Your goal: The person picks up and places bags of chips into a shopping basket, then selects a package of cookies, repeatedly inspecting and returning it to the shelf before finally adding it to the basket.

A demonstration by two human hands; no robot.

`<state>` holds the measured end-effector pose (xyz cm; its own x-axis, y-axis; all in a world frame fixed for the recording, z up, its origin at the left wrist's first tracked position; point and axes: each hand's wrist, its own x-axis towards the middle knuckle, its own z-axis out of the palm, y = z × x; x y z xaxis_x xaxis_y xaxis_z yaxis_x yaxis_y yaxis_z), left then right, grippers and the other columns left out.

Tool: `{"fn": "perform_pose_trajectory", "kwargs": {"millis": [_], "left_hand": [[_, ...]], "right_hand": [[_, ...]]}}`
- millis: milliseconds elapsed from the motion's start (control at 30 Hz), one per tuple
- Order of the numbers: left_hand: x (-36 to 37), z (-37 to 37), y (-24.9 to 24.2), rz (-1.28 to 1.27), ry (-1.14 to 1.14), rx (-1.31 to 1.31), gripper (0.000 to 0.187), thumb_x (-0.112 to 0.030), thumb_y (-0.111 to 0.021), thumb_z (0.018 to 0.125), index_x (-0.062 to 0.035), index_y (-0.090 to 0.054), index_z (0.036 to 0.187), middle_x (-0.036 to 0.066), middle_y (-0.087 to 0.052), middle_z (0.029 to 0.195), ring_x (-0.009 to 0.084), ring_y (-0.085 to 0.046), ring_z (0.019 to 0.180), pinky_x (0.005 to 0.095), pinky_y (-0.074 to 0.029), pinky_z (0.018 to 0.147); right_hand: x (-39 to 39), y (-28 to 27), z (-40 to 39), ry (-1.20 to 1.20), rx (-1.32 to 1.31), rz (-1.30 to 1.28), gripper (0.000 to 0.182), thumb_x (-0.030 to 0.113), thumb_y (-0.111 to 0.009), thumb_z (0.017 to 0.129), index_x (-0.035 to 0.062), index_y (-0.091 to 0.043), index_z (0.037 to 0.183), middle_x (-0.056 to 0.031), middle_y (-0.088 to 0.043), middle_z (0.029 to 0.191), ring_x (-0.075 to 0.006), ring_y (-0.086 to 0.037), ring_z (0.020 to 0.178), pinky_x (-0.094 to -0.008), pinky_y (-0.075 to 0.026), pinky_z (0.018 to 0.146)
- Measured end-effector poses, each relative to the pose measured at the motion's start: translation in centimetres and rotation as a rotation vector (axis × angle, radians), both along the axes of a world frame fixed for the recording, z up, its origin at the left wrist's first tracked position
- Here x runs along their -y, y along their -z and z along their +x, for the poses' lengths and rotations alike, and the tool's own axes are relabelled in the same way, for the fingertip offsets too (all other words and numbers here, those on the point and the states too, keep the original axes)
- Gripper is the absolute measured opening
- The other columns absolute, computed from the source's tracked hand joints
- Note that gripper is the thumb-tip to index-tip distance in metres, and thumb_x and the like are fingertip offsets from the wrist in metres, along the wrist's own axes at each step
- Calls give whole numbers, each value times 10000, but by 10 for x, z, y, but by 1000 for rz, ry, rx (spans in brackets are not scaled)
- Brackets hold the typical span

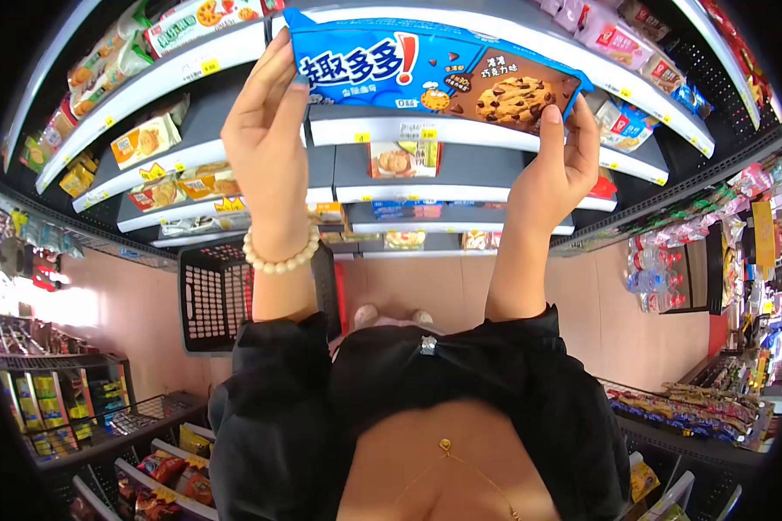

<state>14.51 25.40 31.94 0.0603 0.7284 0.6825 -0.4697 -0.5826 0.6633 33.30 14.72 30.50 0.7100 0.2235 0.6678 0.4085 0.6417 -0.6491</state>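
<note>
A long blue and brown packet of chocolate chip cookies is held up in front of the shelves, its printed front facing me. My left hand grips its left end, thumb on the front and fingers behind. At the right end my right hand pinches it, thumb over the lower corner near the cookie picture. Both hands are closed on the packet, which tilts slightly down to the right. A beaded bracelet circles my left wrist. Part of the upper shelf is hidden behind the packet.
Curved-looking shelves with packaged snacks rise ahead. A dark shopping basket stands on the floor below my left forearm. Bottles stand at the right. More racks of snacks lie behind me on both sides.
</note>
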Motion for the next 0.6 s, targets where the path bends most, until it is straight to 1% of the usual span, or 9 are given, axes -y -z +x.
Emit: {"fn": "perform_pose_trajectory", "kwargs": {"millis": [100,200,233,267,300,333,433,600], "left_hand": [[19,-19,9,-31,-71,-129,327,96,-517,839,84,-557,1164,182,-519,1281,206,-529,1144,301,-410,973],[36,-31,17,-66,-163,-191,291,77,-540,845,82,-566,1135,178,-546,1242,187,-547,1094,294,-419,949],[38,-35,22,-103,-150,-162,283,75,-542,845,79,-567,1127,175,-551,1230,185,-550,1085,295,-422,944],[39,-38,29,-140,-138,-133,274,74,-544,846,76,-568,1119,172,-557,1218,182,-552,1077,295,-425,940],[40,-42,36,-176,-128,-102,265,72,-546,846,73,-569,1111,168,-563,1207,179,-555,1069,296,-428,935],[39,-48,43,-224,-69,-86,260,60,-546,853,57,-559,1113,146,-585,1155,171,-555,1055,294,-429,924],[37,-59,54,-371,180,69,264,45,-551,858,47,-552,1122,126,-596,1114,168,-555,1039,291,-426,915],[36,-66,65,-399,202,36,296,41,-547,859,36,-494,1150,148,-593,1107,166,-560,1018,282,-432,898]], "right_hand": [[12,13,-10,-33,-29,-52,276,10,-588,865,-38,-578,1137,-50,-529,1033,-121,-525,953,-260,-430,847],[23,23,-19,-68,-68,-124,267,11,-584,868,-46,-587,1128,-55,-539,1024,-120,-523,949,-254,-429,847],[26,27,-21,-82,-86,-155,263,12,-582,869,-48,-590,1125,-57,-543,1019,-120,-522,947,-252,-428,847],[27,31,-22,-93,-95,-129,315,-7,-607,851,-77,-565,1154,-113,-620,1068,-129,-579,954,-237,-449,847],[28,34,-23,-111,-87,-150,310,-8,-606,851,-77,-568,1151,-112,-621,1063,-127,-578,949,-237,-449,846],[30,37,-24,-130,-79,-169,306,-8,-605,852,-76,-571,1148,-110,-622,1058,-125,-578,943,-237,-450,844],[32,40,-27,-172,-70,-209,293,-11,-602,853,-75,-580,1138,-106,-623,1047,-122,-575,932,-236,-453,840],[32,43,-28,-201,-58,-248,284,-14,-596,854,-80,-583,1131,-104,-618,1049,-125,-573,939,-237,-451,842]]}}
